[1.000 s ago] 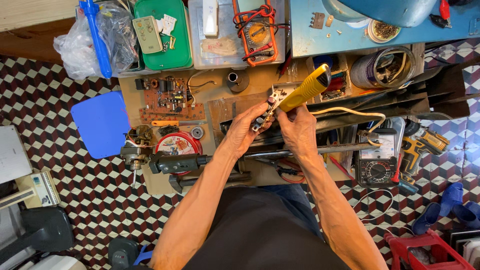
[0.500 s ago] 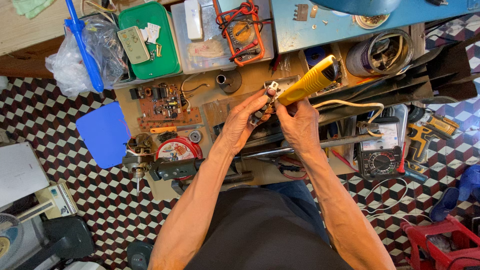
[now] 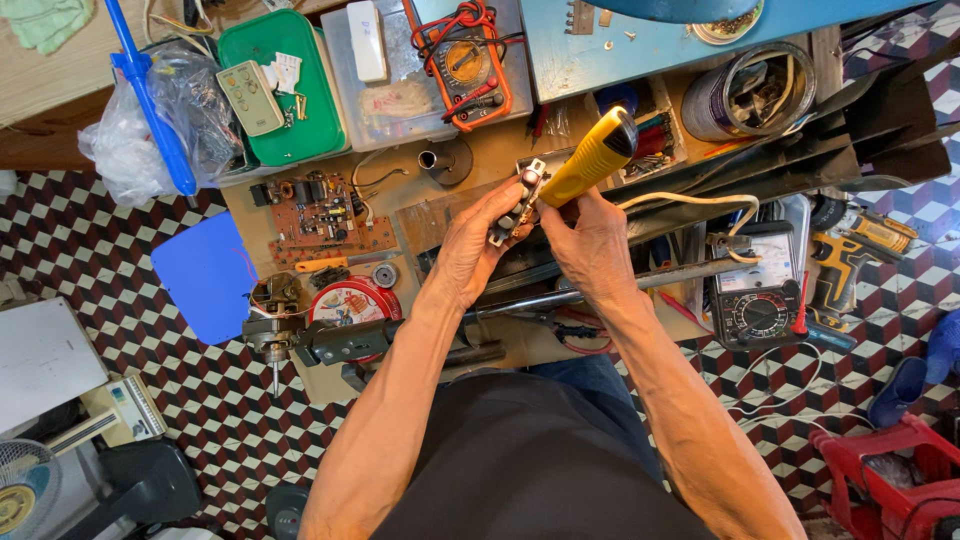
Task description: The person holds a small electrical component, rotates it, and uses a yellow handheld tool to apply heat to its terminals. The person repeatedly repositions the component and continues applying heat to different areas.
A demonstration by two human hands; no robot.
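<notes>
My left hand [image 3: 475, 250] grips a small grey switch-like part [image 3: 518, 200] with metal contacts, raised over the workbench. My right hand [image 3: 590, 245] holds a yellow-handled soldering tool [image 3: 590, 158], its tip end meeting the small part. A white cord [image 3: 690, 200] runs from the right hand toward the right. Both hands are close together at the middle of the bench.
A brown circuit board [image 3: 325, 215], a red round tin [image 3: 350, 300], a green box [image 3: 275, 85], an orange multimeter [image 3: 465, 60], a black analog meter [image 3: 760, 300], a yellow drill [image 3: 860, 245] and a blue stool seat [image 3: 205, 275] surround the hands. A red stool [image 3: 890, 480] stands at the lower right on the checkered floor.
The view has shifted slightly, with the hands and the tool now a little higher in the frame. The grip on the part and the tool looks unchanged.
</notes>
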